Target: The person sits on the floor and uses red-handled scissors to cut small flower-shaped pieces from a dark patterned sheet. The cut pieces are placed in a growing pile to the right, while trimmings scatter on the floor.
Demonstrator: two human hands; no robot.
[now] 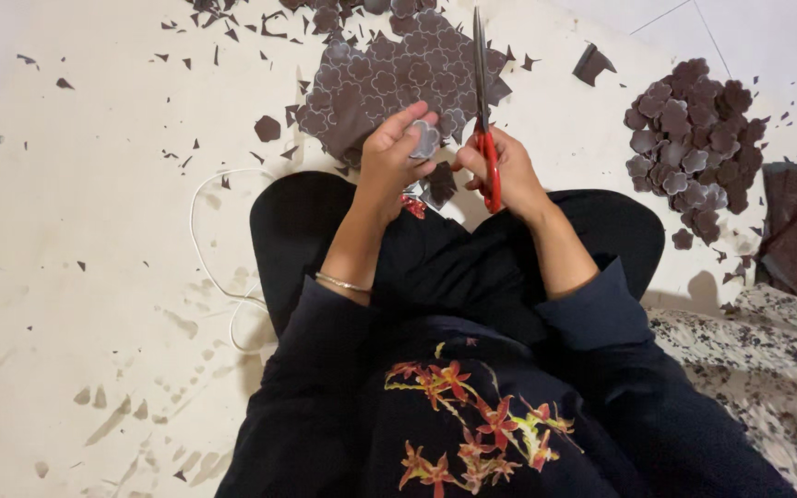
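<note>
Two hands work over a pale, scuffed floor [94,277] strewn with dark scraps. The left hand [389,152] pinches a small flower-shaped cutout [424,140]; the right hand [507,171] grips red-handled scissors [483,111], blades pointing up. A patterned brown sheet [389,78] lies ahead, a heap of cutouts [694,138] to the right.

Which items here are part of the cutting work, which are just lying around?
In use: left hand, flower cutout, right hand, red-handled scissors, embossed brown sheet, pile of cut flowers.
Lying about: white cable, patterned cloth, scraps.
</note>
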